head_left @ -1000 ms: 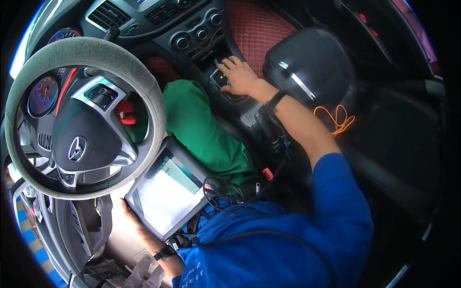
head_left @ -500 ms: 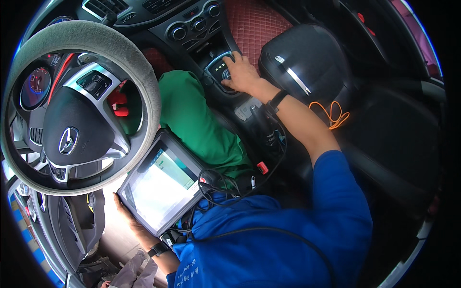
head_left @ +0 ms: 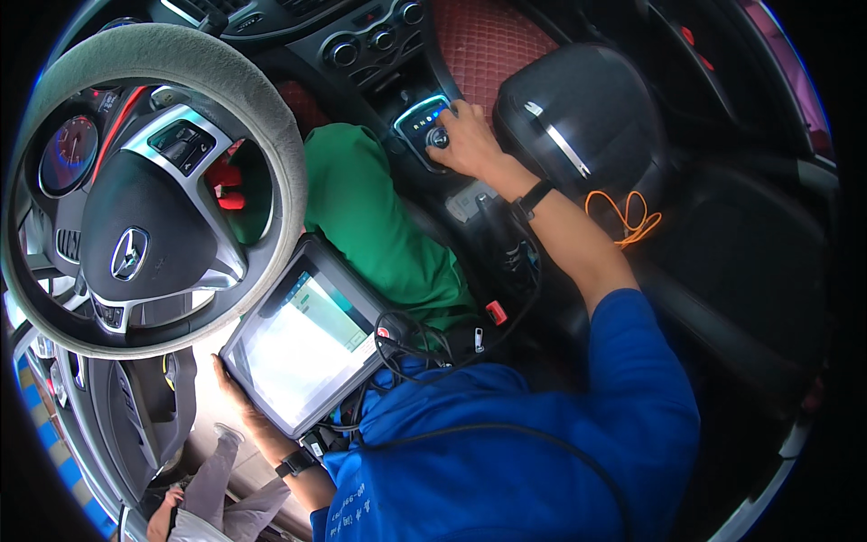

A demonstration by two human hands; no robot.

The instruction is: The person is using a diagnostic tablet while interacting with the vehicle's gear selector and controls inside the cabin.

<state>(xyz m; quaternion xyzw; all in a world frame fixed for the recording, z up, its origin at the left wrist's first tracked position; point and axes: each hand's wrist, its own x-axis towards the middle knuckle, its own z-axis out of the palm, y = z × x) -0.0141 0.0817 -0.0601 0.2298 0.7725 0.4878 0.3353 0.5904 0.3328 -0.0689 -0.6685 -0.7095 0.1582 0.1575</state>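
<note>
My right hand reaches to the centre console, its thumb and fingers round a rotary gear selector knob that they partly cover. Round the knob, the selector panel glows with a bluish edge. Propped on my lap, a dark-framed diagnostic tablet leans toward the steering wheel, its screen washed out by glare on the left. My left hand grips the tablet's lower left edge; most of its fingers are hidden beneath. Black cables gather at the tablet's right corner.
On the black passenger seat lies an orange cord. A dark rounded case sits beside my right hand. Beyond the open driver's door, a person in grey trousers is outside. A red buckle is by my hip.
The selector panel's edge light looks brighter, and my right-hand fingers have shifted slightly on the knob. More of the person outside shows. My left hand still holds the tablet.
</note>
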